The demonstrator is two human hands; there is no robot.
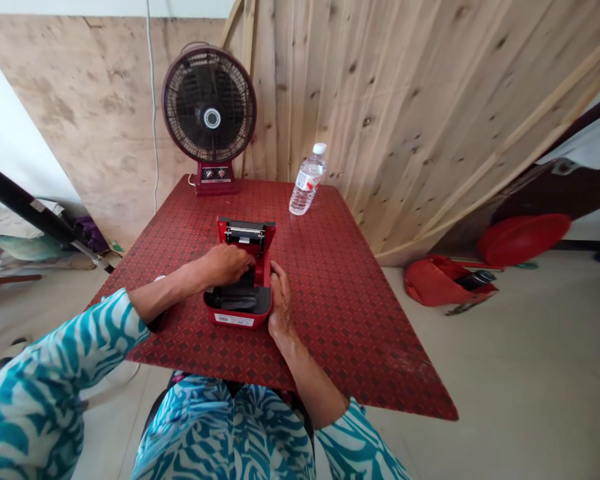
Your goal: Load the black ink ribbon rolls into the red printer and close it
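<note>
head view: red receipt printer (237, 319) under left hand (225, 265), touching right hand (281, 300).

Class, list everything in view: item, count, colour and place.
printer: one, red and black, mid-table
table: one, red patterned, under printer
fan: one, dark red, far table edge
bottle: one, clear, far table edge
bag: one, red, floor at right
round object: one, red, by wall at right
wall: one, pale brown, behind table
pole: one, black, far left
left hand: one, on printer
right hand: one, on printer
sleeves: two, teal and white, lower edge
</note>
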